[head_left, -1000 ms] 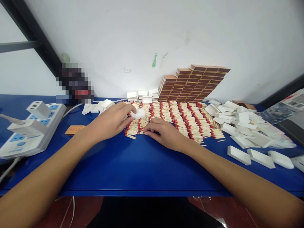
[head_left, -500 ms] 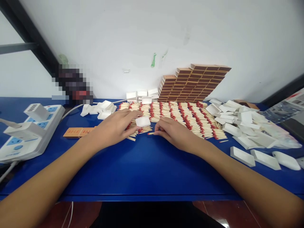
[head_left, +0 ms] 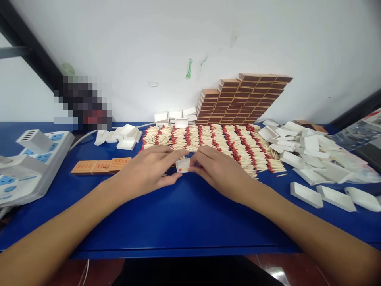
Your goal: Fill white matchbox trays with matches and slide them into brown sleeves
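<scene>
My left hand (head_left: 151, 167) grips a small white matchbox tray (head_left: 182, 165) at its left end, thumb in front and fingers behind. My right hand (head_left: 217, 169) is pinched at the tray's right end, its fingertips over the opening. A match (head_left: 180, 170) with a red head lies inside the tray, and its stick runs toward my right fingertips, which partly cover it. Just behind both hands spread rows of loose matches (head_left: 202, 137) with red heads. By my left wrist, several orange matchbox sleeves (head_left: 102, 165) lie in a line.
Stacked matchboxes (head_left: 238, 101) lean against the wall. White trays are piled at right (head_left: 309, 149), back left (head_left: 127, 135) and against the wall (head_left: 175, 117). A white power strip (head_left: 56, 159) with plugs sits at far left on the blue table (head_left: 190, 222).
My hands have come together. The tray has tilted so its inside shows, and the match in my right fingers has moved from beside the tray into it. The view has shifted slightly.
</scene>
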`<state>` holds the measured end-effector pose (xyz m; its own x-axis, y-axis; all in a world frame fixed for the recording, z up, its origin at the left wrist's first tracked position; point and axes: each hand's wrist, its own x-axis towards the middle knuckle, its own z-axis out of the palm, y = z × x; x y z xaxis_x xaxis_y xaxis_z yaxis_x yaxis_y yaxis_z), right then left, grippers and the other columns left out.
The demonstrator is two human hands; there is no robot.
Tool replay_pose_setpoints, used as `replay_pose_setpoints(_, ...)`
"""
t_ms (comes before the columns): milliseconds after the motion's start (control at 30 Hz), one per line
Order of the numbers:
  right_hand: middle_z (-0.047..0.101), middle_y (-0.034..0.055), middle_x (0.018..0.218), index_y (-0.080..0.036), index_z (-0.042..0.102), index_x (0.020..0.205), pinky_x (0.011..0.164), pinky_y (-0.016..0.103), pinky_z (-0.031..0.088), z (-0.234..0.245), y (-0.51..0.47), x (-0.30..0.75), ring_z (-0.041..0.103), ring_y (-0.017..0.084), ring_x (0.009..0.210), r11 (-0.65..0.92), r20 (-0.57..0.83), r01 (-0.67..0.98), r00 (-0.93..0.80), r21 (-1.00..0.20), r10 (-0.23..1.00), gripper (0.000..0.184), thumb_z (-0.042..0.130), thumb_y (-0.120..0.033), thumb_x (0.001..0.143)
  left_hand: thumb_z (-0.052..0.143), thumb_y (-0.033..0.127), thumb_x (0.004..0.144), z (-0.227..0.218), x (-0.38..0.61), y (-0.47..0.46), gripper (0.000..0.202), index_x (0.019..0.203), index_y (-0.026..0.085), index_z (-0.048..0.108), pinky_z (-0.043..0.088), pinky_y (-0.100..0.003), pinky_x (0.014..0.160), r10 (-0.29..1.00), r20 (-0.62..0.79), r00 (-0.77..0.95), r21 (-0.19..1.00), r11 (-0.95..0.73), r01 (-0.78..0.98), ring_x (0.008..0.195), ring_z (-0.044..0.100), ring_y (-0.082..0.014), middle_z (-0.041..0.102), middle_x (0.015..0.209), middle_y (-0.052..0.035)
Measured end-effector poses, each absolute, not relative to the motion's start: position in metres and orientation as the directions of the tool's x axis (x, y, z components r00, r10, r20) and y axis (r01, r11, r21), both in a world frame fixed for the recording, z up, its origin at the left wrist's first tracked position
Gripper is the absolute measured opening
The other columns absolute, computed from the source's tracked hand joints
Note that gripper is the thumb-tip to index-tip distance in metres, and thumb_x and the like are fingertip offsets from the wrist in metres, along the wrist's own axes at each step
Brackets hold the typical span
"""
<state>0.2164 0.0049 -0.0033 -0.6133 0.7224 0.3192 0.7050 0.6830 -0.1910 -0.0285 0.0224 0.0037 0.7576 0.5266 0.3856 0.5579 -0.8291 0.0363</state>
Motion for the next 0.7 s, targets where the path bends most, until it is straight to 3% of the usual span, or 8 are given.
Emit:
replay_pose_setpoints(200,0.067,0.0074,0.099,-0.018,0.064,0.099,0.076,0.031,0.046,-0.005,0.003,0.221,0.063,0.02,0.088,0.69,0.284,0.672,-0.629,-0.271,0.724,0.011,0.057,-0.024,0.105,0.065,0.03,0.099,0.001,-0.028,0.022,0.045,0.141,0.018,0.058,0.057,-0.041,0.09,0.517,0.357,0.778,0.048,-0.842,0.538,0.103,0.071,-0.0259,0.073,0.112,-0.0094)
replay_pose_setpoints(300,0.067,0.0056,0.094,-0.019,0.065,0.097,0.073,0.031,0.044,-0.002,0.013,0.235,0.062,0.019,0.084,0.665,0.331,0.683,-0.579,-0.302,0.745,0.014,0.057,-0.028,0.105,0.065,0.029,0.099,0.001,-0.028,0.021,0.04,0.137,0.017,0.062,0.058,-0.04,0.089,0.517,0.362,0.776,0.05,-0.842,0.537,0.1,0.072,-0.0253,0.074,0.112,-0.01)
replay_pose_setpoints(400,0.067,0.0054,0.088,-0.019,0.066,0.092,0.068,0.031,0.04,0.002,0.028,0.254,0.059,0.018,0.076,0.592,0.383,0.771,-0.486,-0.234,0.786,0.017,0.056,-0.027,0.103,0.066,0.033,0.098,0.001,-0.027,0.018,0.037,0.133,0.019,0.066,0.058,-0.039,0.09,0.535,0.344,0.772,0.092,-0.837,0.539,0.101,0.072,-0.025,0.074,0.109,-0.0097)
replay_pose_setpoints(533,0.066,0.003,0.077,-0.02,0.065,0.077,0.064,0.032,0.036,0.003,0.037,0.264,0.058,0.018,0.071,0.493,0.272,0.841,-0.432,-0.224,0.86,0.026,0.062,-0.035,0.099,0.068,0.036,0.096,0.0,-0.026,0.014,0.037,0.129,0.019,0.069,0.059,-0.04,0.092,0.538,0.34,0.771,0.125,-0.839,0.53,0.104,0.072,-0.0258,0.075,0.11,-0.0097)
replay_pose_setpoints(700,0.071,0.0065,0.087,-0.021,0.066,0.078,0.065,0.034,0.037,-0.006,0.031,0.248,0.062,0.021,0.076,0.335,0.224,0.928,-0.296,-0.163,0.928,0.031,0.064,-0.046,0.095,0.068,0.037,0.096,0.0,-0.026,0.012,0.035,0.127,0.02,0.07,0.059,-0.039,0.09,0.526,0.325,0.786,0.104,-0.846,0.523,0.102,0.071,-0.0252,0.075,0.109,-0.0085)
